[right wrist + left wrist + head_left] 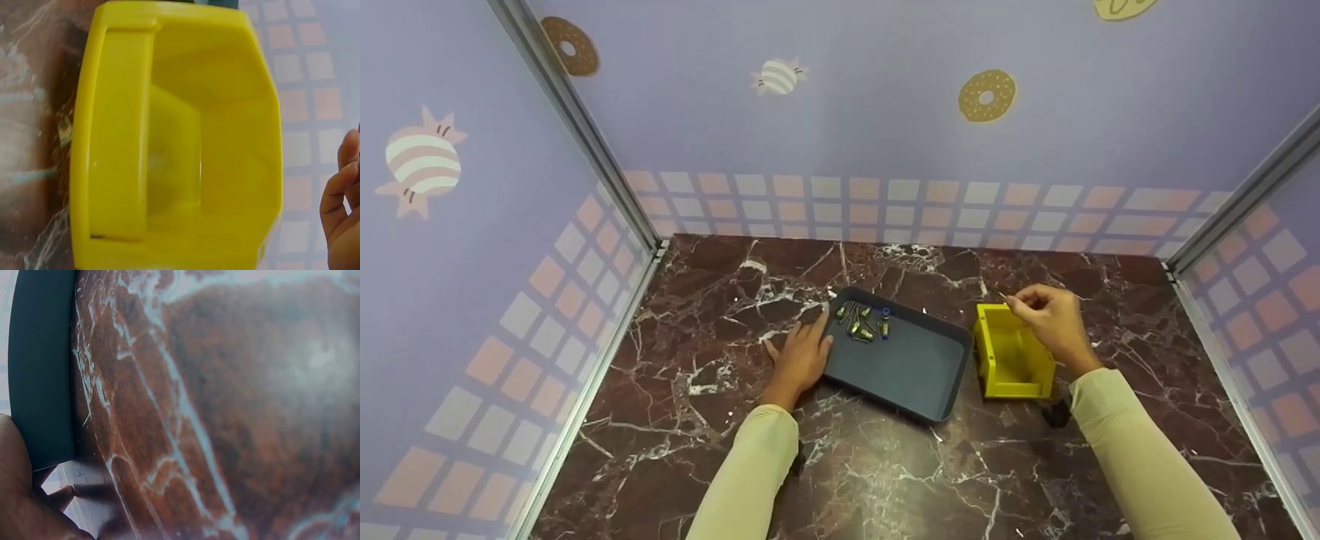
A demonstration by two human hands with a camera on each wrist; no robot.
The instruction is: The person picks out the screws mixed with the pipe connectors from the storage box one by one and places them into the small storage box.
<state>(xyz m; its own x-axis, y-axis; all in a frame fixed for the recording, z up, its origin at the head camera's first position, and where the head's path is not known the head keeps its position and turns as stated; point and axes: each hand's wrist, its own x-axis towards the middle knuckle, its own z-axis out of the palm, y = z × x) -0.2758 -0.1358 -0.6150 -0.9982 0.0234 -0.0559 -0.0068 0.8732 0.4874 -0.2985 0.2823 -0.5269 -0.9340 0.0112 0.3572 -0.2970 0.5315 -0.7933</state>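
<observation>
My left hand (802,358) lies along the left edge of a dark grey tray (919,367), its fingers extended against the rim. In the left wrist view, part of that hand (25,500) shows below the tray's side (42,377). Several small brass-coloured metal fittings (861,330) and blue-ended pieces (884,330) lie in the tray's far left part. My right hand (1051,319) is raised over the far right side of a yellow bin (986,360), thumb and fingertips brought together. I cannot tell whether a small piece is between them. The right wrist view shows the bin's inside (174,146).
The bin stands just right of the tray on a dark red marble-patterned tabletop (690,450). Patterned walls (870,135) with metal corner posts (585,135) enclose the back and both sides. A small black object (1056,412) shows beside the right sleeve.
</observation>
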